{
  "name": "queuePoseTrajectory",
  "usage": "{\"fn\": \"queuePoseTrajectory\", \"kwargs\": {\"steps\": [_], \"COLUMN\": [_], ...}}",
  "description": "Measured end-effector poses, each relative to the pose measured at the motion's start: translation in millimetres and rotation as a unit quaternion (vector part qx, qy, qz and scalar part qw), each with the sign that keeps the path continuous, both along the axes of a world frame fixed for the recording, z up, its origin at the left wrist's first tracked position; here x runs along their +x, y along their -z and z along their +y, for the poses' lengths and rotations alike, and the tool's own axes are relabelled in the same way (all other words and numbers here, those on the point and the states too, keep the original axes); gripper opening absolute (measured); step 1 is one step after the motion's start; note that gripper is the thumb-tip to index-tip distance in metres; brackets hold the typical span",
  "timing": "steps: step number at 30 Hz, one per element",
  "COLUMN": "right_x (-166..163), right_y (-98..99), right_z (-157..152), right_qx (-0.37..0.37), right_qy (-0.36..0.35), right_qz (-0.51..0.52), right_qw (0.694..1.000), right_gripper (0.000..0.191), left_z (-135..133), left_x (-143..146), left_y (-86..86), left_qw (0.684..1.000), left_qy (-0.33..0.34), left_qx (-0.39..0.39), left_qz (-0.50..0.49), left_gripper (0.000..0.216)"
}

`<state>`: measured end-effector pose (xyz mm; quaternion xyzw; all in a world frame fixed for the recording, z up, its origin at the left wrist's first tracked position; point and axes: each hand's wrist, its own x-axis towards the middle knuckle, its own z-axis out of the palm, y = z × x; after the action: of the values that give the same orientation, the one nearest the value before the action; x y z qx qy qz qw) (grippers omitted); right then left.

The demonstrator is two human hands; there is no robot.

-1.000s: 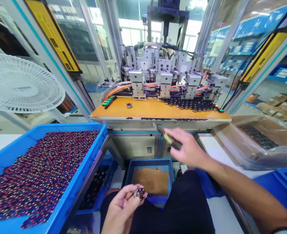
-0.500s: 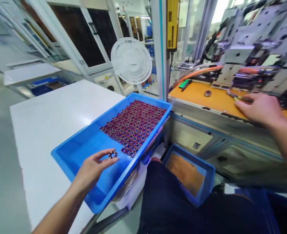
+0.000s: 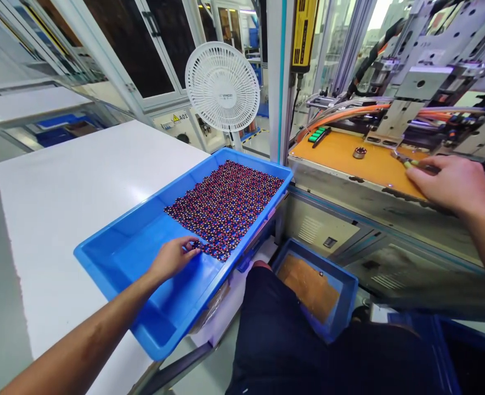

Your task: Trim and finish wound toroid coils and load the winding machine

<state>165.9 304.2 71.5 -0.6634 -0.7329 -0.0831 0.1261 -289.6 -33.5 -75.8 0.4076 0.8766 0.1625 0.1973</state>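
Note:
My left hand [image 3: 173,259] reaches into the blue tray [image 3: 119,241], thumb and fingers closed around a small motor stator [image 3: 196,246], a dark ring with light spots. It is at the near edge of many closely packed stators [image 3: 230,206] that look dark, red and blue. Whether it touches its neighbours I cannot tell. On the right, my right hand [image 3: 452,178] grips pliers [image 3: 401,158] with yellow-green on the handles, their metal tip pointing left above the orange bench top [image 3: 378,170]. A single copper-coloured stator [image 3: 360,153] stands on that bench, left of the pliers.
A white fan [image 3: 223,88] stands behind the tray. The tray rests beside a white table [image 3: 82,181]. Machine fixtures [image 3: 407,109] rise over the bench. A lower blue bin [image 3: 349,299] with a brown sheet lies by my knees. A green-and-black item [image 3: 319,135] is on the bench.
My left hand has moved forward and right with the stator, from over the bare tray floor to the edge of the packed rows. The right hand still holds the pliers in nearly the same place.

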Motion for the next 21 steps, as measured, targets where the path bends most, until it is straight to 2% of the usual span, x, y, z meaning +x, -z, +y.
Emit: {"fn": "queuePoseTrajectory", "kwargs": {"steps": [9,13,15,17,19,21], "right_x": [-3.0,-1.5,-0.3,0.6,1.3,2.4], "right_y": [-1.7,-1.0,0.0,1.0,1.7,2.5], "right_z": [-5.3,-6.1,-6.4,-6.7,-6.5,-6.0], "right_qx": [-0.001,0.002,0.002,0.0,0.0,0.001], "right_qy": [-0.01,-0.025,-0.039,-0.05,-0.056,-0.06], "right_qz": [0.011,0.024,0.028,0.03,0.032,0.035], "right_qw": [1.0,0.999,0.999,0.998,0.998,0.998], "right_gripper": [0.042,0.043,0.043,0.041,0.039,0.039], "left_z": [2.2,0.2,2.8,15.0,41.4,81.5], "left_x": [4.8,10.9,16.6,25.8,42.1,69.2], "left_y": [4.6,-2.1,-14.7,-35.9,-65.0,-98.6], "left_qw": [0.997,0.993,0.987,0.977,0.961,0.943], "left_qy": [0.022,0.03,0.035,0.046,0.077,0.126], "left_qx": [0.071,0.112,0.139,0.178,0.225,0.265], "left_qz": [0.005,0.035,0.069,0.11,0.143,0.156], "left_gripper": [0.049,0.047,0.046,0.049,0.057,0.066]}}
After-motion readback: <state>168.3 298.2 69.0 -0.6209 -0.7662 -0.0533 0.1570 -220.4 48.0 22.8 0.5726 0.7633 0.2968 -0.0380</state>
